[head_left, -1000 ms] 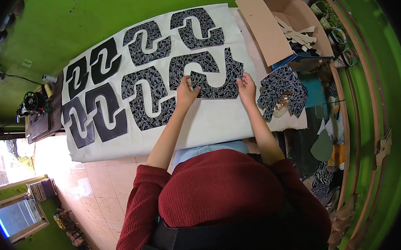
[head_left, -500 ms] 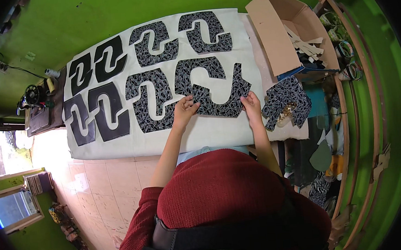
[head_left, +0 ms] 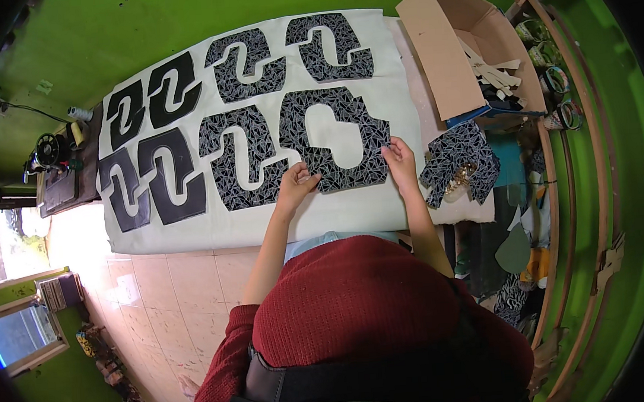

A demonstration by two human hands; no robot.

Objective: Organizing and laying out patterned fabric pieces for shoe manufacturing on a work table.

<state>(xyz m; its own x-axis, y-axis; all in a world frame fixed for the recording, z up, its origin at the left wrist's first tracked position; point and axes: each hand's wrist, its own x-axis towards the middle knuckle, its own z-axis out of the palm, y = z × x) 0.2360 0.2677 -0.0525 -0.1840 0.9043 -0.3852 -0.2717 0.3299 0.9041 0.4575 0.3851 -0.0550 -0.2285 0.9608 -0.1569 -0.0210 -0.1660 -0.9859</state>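
Observation:
A black patterned fabric piece point(head_left: 346, 178) with pale angular lines lies on the white cloth point(head_left: 257, 232) before me. My left hand point(head_left: 296, 188) pinches its lower left corner between thumb and fingers. At its right edge, my right hand point(head_left: 401, 164) grips the side with closed fingertips. A matching curved piece point(head_left: 322, 98) sits just beyond it, and the two surround a rounded white opening. Left of these lies another patterned pair point(head_left: 232, 177), offset like an S.
More patterned shapes point(head_left: 330, 47) and plain black ones point(head_left: 172, 178) lie on the cloth. At right stand an open cardboard box point(head_left: 439, 66) with scraps and a crumpled patterned cloth point(head_left: 459, 154) holding small brass-coloured bits. A sewing machine point(head_left: 51, 154) is at far left.
Both hands have shifted the near piece slightly left. Its right arm now meets the far piece's right end; before, its left arm stood inside the far piece's curve.

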